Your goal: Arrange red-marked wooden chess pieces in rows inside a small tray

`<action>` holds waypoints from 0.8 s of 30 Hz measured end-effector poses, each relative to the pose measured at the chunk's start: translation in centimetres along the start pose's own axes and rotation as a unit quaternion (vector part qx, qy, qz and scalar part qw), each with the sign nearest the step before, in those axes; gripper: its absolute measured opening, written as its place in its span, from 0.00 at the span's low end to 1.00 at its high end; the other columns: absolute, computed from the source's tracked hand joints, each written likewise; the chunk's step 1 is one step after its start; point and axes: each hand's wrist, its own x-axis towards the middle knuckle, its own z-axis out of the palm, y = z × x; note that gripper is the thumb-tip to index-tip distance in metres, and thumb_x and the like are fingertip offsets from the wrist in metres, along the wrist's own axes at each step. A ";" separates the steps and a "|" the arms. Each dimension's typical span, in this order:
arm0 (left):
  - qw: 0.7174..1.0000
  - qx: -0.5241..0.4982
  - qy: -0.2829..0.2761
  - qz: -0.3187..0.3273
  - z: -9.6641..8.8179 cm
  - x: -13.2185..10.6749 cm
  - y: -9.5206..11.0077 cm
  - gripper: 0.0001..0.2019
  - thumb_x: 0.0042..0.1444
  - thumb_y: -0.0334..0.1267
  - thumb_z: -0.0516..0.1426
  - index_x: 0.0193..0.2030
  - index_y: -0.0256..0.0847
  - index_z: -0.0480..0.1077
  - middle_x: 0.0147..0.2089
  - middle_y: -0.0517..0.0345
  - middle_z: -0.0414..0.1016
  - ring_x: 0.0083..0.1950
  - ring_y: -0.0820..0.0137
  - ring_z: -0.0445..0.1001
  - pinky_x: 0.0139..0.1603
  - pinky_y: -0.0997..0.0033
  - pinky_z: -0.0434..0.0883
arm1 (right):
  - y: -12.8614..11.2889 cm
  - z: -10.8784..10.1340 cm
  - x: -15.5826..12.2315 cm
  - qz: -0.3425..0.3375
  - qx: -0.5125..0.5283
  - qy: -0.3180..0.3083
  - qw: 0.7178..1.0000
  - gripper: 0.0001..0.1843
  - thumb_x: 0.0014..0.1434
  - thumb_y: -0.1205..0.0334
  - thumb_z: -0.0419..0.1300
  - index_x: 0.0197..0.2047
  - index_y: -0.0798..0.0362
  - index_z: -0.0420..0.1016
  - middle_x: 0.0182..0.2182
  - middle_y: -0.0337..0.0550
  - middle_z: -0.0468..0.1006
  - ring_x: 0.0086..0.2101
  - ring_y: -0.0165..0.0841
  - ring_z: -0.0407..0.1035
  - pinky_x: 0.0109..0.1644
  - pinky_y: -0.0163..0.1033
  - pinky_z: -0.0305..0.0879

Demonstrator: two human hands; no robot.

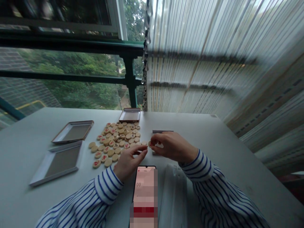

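Observation:
My right hand (174, 146) pinches a round wooden Chinese chess piece (150, 144) between thumb and fingertips; a mark shows on its face. Close to its left is my left hand (130, 158), with thumb and forefinger slightly apart and nothing visible between them. Beside and beyond the left hand spreads a loose pile of Chinese chess pieces (110, 143), some face up with red or dark characters, others showing plain wood. Under the right hand lies a grey-edged object (162, 131), mostly hidden by that hand.
Two shallow open trays or lids, one brown-rimmed (85, 130) and one white (79, 158), lie at left. A smaller open box (129, 120) stands behind the pile. A phone (143, 190) and a clear plastic item (174, 196) lie in front on the white table (228, 177). String curtains hang behind.

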 end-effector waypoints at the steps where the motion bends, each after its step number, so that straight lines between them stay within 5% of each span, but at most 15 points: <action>1: 1.000 0.019 -0.006 0.012 0.0 0.3 0.3 0.12 0.54 0.41 0.53 0.42 0.39 0.71 0.42 0.53 0.76 0.40 0.68 0.74 0.40 0.68 0.72 | 0.1 -0.2 0.0 0.005 -0.001 0.001 1.000 0.11 0.56 0.56 0.53 0.37 0.52 0.72 0.31 0.42 0.76 0.31 0.30 0.69 0.33 0.34 0.57; 9: 0.971 0.189 -0.042 0.140 1.6 2.3 1.1 0.11 0.53 0.35 0.55 0.42 0.42 0.72 0.44 0.51 0.72 0.45 0.66 0.70 0.47 0.64 0.68 | 0.9 -0.6 -0.3 0.007 0.005 0.020 1.000 0.10 0.56 0.57 0.54 0.39 0.51 0.72 0.32 0.41 0.76 0.32 0.30 0.69 0.35 0.34 0.58; 24: 0.939 0.284 0.001 0.195 2.7 1.5 -1.1 0.08 0.54 0.36 0.54 0.36 0.41 0.75 0.45 0.47 0.71 0.45 0.63 0.70 0.45 0.60 0.70 | 3.0 -2.0 -1.4 0.044 0.014 0.026 0.999 0.09 0.55 0.61 0.55 0.37 0.52 0.73 0.33 0.42 0.75 0.33 0.29 0.67 0.38 0.34 0.60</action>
